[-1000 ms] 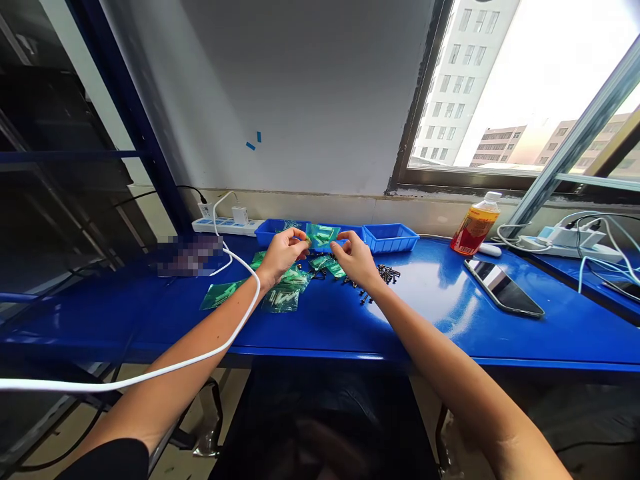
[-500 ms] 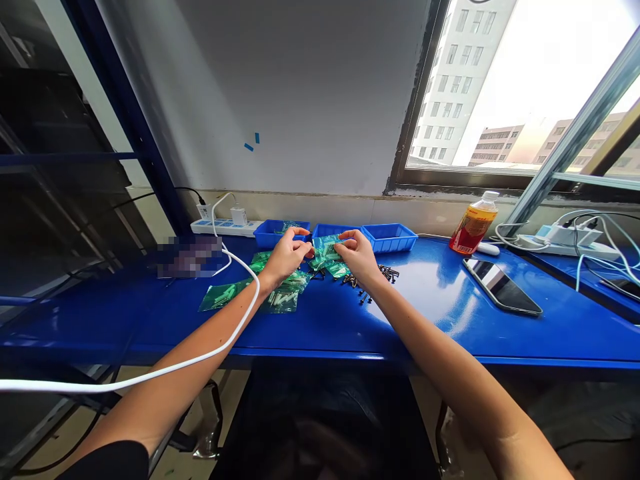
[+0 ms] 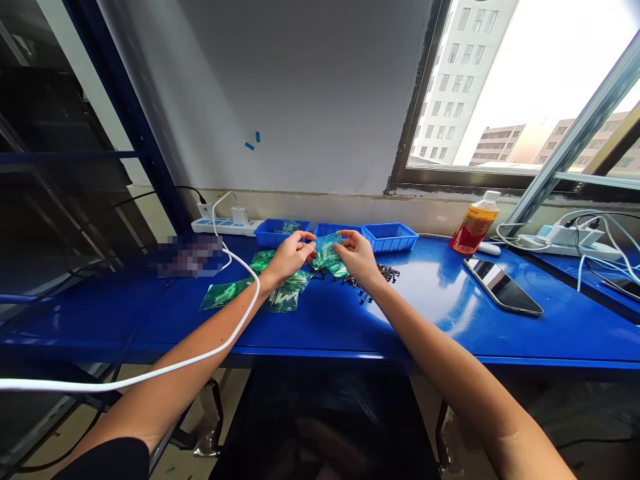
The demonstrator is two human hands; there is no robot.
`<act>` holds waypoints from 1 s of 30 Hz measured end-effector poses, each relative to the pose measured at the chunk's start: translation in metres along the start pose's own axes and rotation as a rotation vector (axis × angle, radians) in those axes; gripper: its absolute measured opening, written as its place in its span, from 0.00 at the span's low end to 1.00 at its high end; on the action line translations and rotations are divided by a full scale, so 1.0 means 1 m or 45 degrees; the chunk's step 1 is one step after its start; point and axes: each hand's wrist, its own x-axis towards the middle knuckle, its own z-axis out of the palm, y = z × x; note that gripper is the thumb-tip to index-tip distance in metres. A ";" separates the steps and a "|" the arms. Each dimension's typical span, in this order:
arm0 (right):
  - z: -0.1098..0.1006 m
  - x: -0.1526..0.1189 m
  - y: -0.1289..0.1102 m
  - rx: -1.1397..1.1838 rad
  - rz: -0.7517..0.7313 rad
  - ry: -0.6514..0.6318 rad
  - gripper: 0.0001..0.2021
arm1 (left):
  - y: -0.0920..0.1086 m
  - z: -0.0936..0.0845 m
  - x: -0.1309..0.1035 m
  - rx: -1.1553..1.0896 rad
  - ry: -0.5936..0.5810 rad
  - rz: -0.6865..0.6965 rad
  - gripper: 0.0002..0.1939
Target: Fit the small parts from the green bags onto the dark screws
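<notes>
Between my two hands a small green-tinted plastic bag (image 3: 327, 249) is held up over the blue table. My left hand (image 3: 290, 258) pinches its left edge with thumb and fingers. At the other side my right hand (image 3: 358, 255) grips the right edge the same way. Several more green bags (image 3: 283, 299) with pale slim pieces inside lie under and beside my left hand and forearm. Dark screws (image 3: 389, 273) are scattered on the table around my right wrist. Behind the hands stand a left blue tray (image 3: 275, 238), holding a green bag, and a right blue tray (image 3: 391, 239).
A white cable (image 3: 243, 327) crosses over my left forearm. To the right lie a phone (image 3: 503, 287) and a red-yellow drink bottle (image 3: 474, 223). Power strips stand at the back left (image 3: 227, 227) and far right. A wall closes off the table's rear.
The bag has tilted slightly, and my left hand has shifted a little toward its edge. Both hands keep hold of it; everything else stays in place.
</notes>
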 end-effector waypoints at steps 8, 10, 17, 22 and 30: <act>0.000 0.001 0.004 -0.029 -0.075 -0.016 0.07 | -0.001 0.001 0.001 -0.093 0.003 -0.070 0.11; 0.000 0.001 0.003 -0.026 -0.093 -0.058 0.05 | 0.002 0.000 0.000 -0.150 -0.016 -0.110 0.11; -0.001 0.000 0.003 -0.064 -0.108 -0.128 0.03 | 0.006 -0.004 -0.002 -0.261 -0.034 -0.147 0.11; -0.002 0.001 0.004 -0.128 -0.120 -0.134 0.05 | 0.007 -0.005 -0.002 -0.278 -0.024 -0.133 0.09; 0.000 -0.002 0.005 -0.212 -0.148 -0.131 0.07 | 0.010 -0.007 -0.003 -0.338 -0.002 -0.116 0.07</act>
